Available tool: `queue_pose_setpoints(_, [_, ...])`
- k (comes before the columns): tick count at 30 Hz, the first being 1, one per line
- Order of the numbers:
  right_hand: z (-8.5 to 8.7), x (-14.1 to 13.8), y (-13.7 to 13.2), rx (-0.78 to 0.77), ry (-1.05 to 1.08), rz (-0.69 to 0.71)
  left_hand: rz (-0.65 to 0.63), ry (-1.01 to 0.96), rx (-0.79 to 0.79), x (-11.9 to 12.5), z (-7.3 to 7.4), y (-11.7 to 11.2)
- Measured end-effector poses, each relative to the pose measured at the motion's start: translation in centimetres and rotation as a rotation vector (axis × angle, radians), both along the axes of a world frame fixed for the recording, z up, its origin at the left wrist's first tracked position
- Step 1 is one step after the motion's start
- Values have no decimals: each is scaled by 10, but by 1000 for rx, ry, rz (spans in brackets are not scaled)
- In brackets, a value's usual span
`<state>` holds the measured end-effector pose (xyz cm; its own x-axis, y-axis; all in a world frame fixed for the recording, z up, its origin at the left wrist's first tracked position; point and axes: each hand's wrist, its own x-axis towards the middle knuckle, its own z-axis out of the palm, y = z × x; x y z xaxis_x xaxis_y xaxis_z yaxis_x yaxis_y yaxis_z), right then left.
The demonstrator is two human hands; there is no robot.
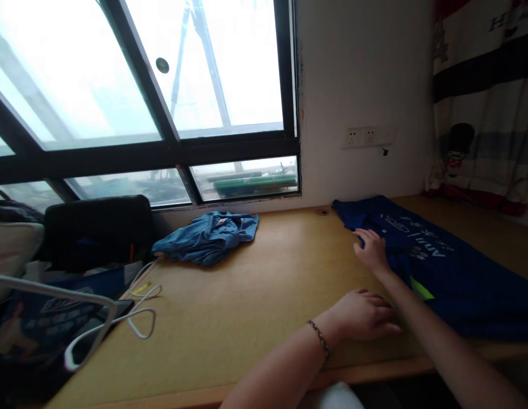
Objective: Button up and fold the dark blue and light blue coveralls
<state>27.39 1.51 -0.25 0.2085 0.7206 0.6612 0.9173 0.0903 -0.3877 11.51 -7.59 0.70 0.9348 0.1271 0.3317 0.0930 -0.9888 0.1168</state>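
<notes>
Left of hands (366,315): seemingly denim garment (208,241); cable (153,319)

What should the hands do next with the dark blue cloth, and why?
Maybe the right hand should gently smooth the dark blue cloth beside it, because that part looks rumpled and the hand is already at its edge. The left hand seems to hold nothing, so it could help.
</notes>
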Motion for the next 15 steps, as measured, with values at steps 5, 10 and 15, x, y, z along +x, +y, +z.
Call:
queue_pose_setpoints(5, [-9,-70,8,87,188,343,264,-19,93,-25,-12,30])
queue_pose_setpoints(10, [-35,-67,7,-76,210,324,767,-131,106,-109,9,67])
queue_pose_setpoints(15, [-35,-71,5,-201,279,377,1496,-295,166,-234,21,105])
